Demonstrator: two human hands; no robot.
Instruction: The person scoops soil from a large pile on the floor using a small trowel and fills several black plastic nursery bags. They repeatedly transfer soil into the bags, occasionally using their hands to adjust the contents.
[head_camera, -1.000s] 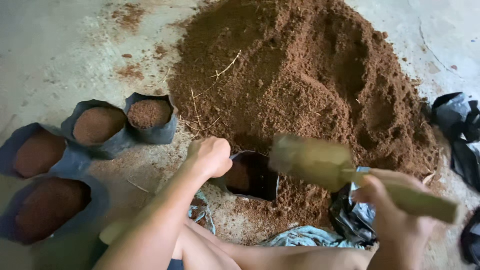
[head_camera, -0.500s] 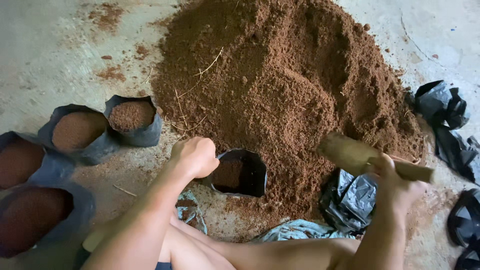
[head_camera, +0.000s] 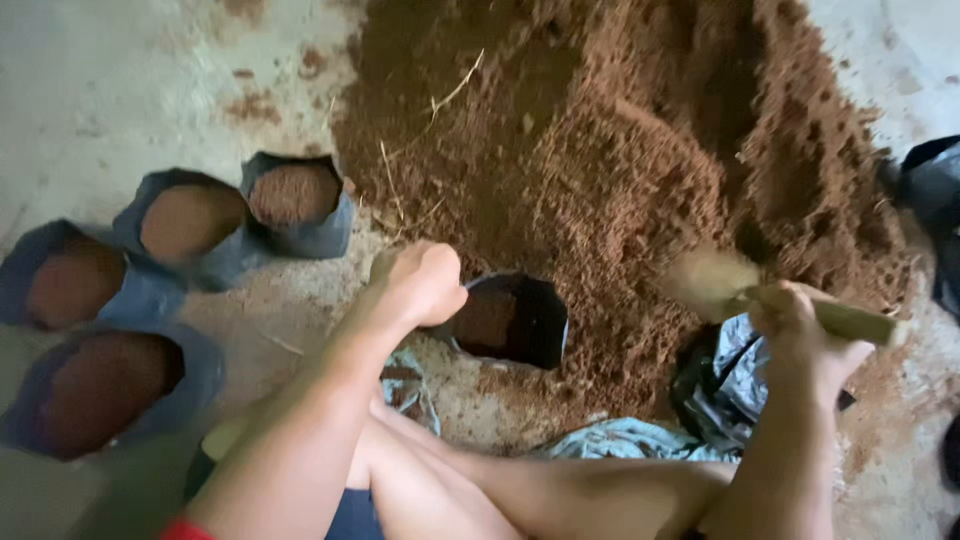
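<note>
— where the soil heaps up across the floor, what sits at its near edge?
— black bag, mouth open, partly filled, standing upright and touching the foot of the heap.
— left hand?
— curled into a fist on the bag's left rim, pinching it and holding the mouth open.
— right hand?
— wrapped tight round the handle of a scoop, pale and tube-shaped, lying nearly level. front end of the scoop dug into the right side of the heap, well apart from the bag.
— anything in the scoop?
— cannot tell; buried end blurred and hidden by soil.
— off to the left?
— four filled bags on the floor, brown fill up near the rims. two side by side near the heap's left edge, touching each other; two more further left and nearer, one cut off by the frame edge.
— under the right hand?
— crumpled pile of empty black bags, just beside the heap. more dark plastic at the right edge, beyond the scoop.
— and lower down?
— bare legs stretched out along the bottom, light blue sheet beneath them. loose soil scattered over the floor near the bag, plus a few dry straws lying on top of the heap.
</note>
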